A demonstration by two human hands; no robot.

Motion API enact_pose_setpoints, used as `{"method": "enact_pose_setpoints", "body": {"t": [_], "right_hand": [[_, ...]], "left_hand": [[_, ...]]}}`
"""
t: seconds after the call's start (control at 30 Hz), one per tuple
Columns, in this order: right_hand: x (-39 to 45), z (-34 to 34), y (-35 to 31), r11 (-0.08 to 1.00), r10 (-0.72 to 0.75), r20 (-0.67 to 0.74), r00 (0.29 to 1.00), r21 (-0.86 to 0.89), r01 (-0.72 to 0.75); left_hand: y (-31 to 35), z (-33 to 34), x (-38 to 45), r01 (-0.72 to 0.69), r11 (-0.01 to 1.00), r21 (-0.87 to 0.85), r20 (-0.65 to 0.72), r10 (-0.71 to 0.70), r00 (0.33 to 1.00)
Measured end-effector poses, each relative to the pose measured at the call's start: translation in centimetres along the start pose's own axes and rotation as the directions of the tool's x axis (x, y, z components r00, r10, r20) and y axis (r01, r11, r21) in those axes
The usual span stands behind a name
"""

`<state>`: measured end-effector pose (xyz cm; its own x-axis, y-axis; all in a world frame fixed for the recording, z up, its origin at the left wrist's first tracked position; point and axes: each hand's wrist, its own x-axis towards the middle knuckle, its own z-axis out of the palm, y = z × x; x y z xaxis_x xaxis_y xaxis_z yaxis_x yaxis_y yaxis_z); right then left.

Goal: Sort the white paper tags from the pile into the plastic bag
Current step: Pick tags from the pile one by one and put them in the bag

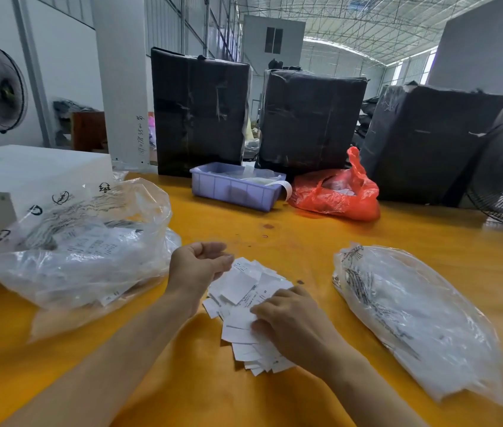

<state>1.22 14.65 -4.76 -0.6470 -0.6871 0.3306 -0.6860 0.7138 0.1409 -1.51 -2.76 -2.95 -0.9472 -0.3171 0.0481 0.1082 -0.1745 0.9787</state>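
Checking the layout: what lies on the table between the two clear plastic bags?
In the head view, the pile of white tags lies between them, with both hands on it.
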Motion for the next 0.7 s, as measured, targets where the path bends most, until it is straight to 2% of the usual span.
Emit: {"method": "enact_pose_setpoints", "body": {"t": [0.13, 0.23, 0.3, 0.33, 0.37, 0.4, 0.43, 0.47, 0.5, 0.53, 0.6, 0.7], "right_hand": [[-0.1, -0.5, 0.4, 0.999, 0.003, 0.065, 0.998, -0.050, 0.000], [-0.1, -0.9, -0.1, 0.989, -0.038, -0.001, 0.999, -0.140, 0.038], [-0.3, -0.4, 0.1, 0.996, 0.077, -0.186, 0.980, -0.033, -0.085], [-0.4, -0.6, 0.2, 0.978, 0.189, -0.244, 0.951, 0.134, -0.160], [-0.5, -0.8, 0.5, 0.902, 0.347, -0.271, 0.898, 0.357, -0.241], [-0.6, -1.1, 0.9, 0.732, 0.518, -0.214, 0.828, 0.611, -0.300], [-0.7, -1.3, 1.3, 0.470, 0.647, -0.072, 0.760, 0.822, -0.323], [-0.8, -1.8, 1.7, 0.193, 0.692, 0.101, 0.715, 0.928, -0.318], [-0.9, -2.1, 2.0, -0.023, 0.682, 0.243, 0.690, 0.950, -0.312], [-1.0, -2.2, 2.3, -0.166, 0.656, 0.341, 0.673, 0.936, -0.312], [-1.1, -2.4, 2.4, -0.304, 0.612, 0.441, 0.657, 0.898, -0.319], [-0.9, -2.3, 2.4, -0.404, 0.581, 0.487, 0.652, 0.868, -0.289]], "left_hand": [[-0.1, 0.2, -0.2, 0.000, 1.000, 0.018, 0.027, -0.001, 1.000], [-0.1, 0.4, -0.3, -0.006, 1.000, 0.030, 0.048, 0.004, 0.999], [0.0, 0.4, -0.4, -0.003, 1.000, 0.018, 0.059, 0.002, 0.998], [0.0, 0.4, -0.5, 0.001, 1.000, 0.001, 0.064, -0.001, 0.998], [0.0, 0.4, -0.5, 0.008, 1.000, -0.016, 0.069, -0.007, 0.998], [0.0, 0.4, -0.5, 0.017, 0.999, -0.031, 0.074, -0.014, 0.997], [0.0, 0.5, -0.6, 0.026, 0.999, -0.038, 0.079, -0.023, 0.997], [0.0, 0.6, -0.7, 0.034, 0.999, -0.038, 0.084, -0.031, 0.996], [0.0, 0.7, -0.7, 0.042, 0.999, -0.032, 0.091, -0.039, 0.995], [-0.1, 0.8, -0.9, 0.050, 0.998, -0.023, 0.100, -0.048, 0.994], [-0.1, 1.0, -1.1, 0.057, 0.998, 0.020, 0.120, -0.059, 0.991], [0.0, 1.3, -1.6, 0.061, 0.996, 0.062, 0.167, -0.071, 0.983]]}}
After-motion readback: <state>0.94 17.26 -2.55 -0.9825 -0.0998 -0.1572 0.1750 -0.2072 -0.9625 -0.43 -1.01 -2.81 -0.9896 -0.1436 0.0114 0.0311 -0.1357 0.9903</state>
